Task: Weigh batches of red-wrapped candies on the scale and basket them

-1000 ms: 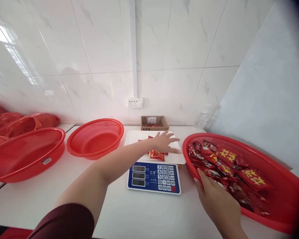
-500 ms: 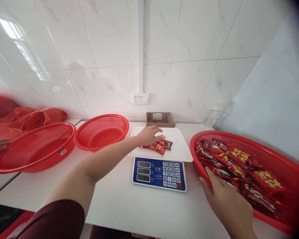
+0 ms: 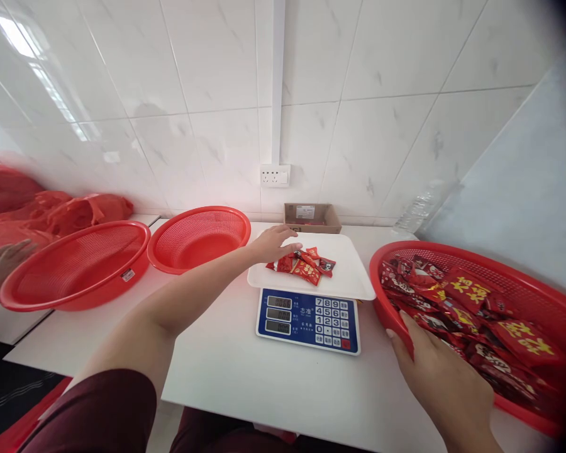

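My left hand (image 3: 274,244) is above the left side of the scale's white tray (image 3: 344,267), fingers apart and nothing held. Just to its right and below lie several small red candy packets (image 3: 307,269) in a loose cluster on that tray. The scale's blue keypad panel (image 3: 309,319) faces me, its displays lit with digits too blurred to read surely. My right hand (image 3: 441,371) grips the near left rim of a red plastic basket (image 3: 387,302), thumb outside, fingertips inside and partly hidden. Several red packets with yellow lettering (image 3: 471,289) lie in this basket.
Two red baskets stand left of the scale, a near one (image 3: 75,296) and a farther one (image 3: 153,248). A small cardboard box (image 3: 336,220) sits behind the tray. Red bags (image 3: 89,214) are piled far left, near another person's hand (image 3: 4,261). Clear plastic (image 3: 417,211) leans by the wall.
My left hand has drawn back left from over the packets, uncovering them. The top display reading has changed. The whole view has shifted slightly; my right hand stays on the basket rim.
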`<state>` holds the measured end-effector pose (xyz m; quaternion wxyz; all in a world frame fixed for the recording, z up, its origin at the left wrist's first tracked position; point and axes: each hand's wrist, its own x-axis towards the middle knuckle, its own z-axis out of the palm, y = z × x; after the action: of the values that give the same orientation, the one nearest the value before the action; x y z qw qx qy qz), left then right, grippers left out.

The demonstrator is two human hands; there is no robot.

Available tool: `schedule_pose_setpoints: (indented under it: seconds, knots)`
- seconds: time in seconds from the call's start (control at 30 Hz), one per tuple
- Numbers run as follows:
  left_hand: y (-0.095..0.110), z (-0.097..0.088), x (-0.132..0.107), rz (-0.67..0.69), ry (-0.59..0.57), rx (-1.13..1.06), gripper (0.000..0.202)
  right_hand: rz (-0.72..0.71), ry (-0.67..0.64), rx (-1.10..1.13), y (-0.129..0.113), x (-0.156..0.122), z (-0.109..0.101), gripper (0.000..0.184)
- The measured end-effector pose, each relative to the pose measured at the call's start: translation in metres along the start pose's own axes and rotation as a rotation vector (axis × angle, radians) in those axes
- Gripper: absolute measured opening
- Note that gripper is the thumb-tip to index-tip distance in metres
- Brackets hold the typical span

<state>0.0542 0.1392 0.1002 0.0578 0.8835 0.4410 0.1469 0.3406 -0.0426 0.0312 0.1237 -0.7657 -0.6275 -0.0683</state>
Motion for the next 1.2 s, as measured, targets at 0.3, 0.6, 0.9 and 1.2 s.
schedule_pose_setpoints:
  seconds: [0.3,0.6,0.9,1.2]
  knots:
    - [0.008,0.019,0.001,0.093,-0.272,0.02,0.082,0.006,-0.011,-0.005,-0.002,0.002,-0.002,0.056]
    - [0.013,0.033,0.004,0.146,-0.173,0.188,0.065,-0.027,0.07,-0.013,0.004,0.003,0.009,0.057]
    - [-0.004,-0.007,-0.004,-0.006,0.034,0.209,0.053,-0.052,0.065,-0.016,0.005,0.003,0.009,0.058]
    - [-0.076,-0.075,-0.066,-0.391,0.077,0.274,0.053,-0.056,0.051,-0.024,0.004,0.004,0.005,0.057]
